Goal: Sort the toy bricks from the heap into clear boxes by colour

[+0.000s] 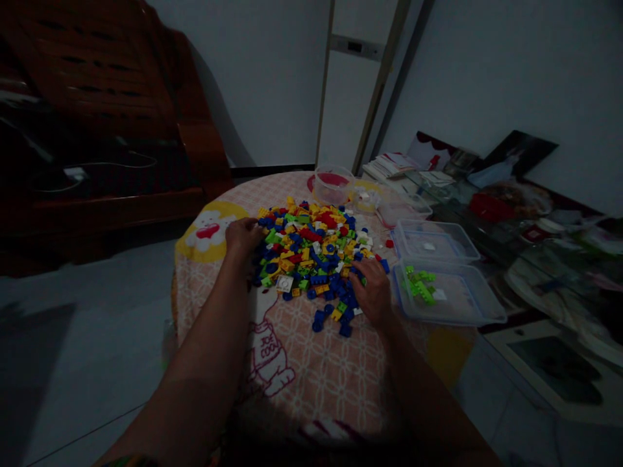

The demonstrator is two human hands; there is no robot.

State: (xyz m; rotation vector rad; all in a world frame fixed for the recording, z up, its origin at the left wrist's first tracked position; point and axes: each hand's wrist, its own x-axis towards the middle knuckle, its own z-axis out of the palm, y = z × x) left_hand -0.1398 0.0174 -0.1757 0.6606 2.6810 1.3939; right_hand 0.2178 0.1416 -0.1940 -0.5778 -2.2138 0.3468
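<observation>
A heap of small toy building bricks [311,250] in blue, yellow, green, red and white lies on a round table. At the heap's left edge is my left hand [242,237], its bent fingers touching the outer bricks and no held brick visible. My right hand [374,290] rests against the right edge, thumb and fingers apart, fingertips among blue and yellow bricks. A white square piece [284,283] lies at the near side. Several blue and yellow bricks [335,316] sit a little apart in front. Bright green bricks [421,285] lie in a clear plastic box [467,318] on the right.
Another clear box or lid [438,237] stands behind the green bricks' box. A round clear tub [334,185] is at the back. The patterned tablecloth [331,383] covers the table. A cluttered glass shelf [467,207] adjoins on the right; a wooden bench [160,188] stands left.
</observation>
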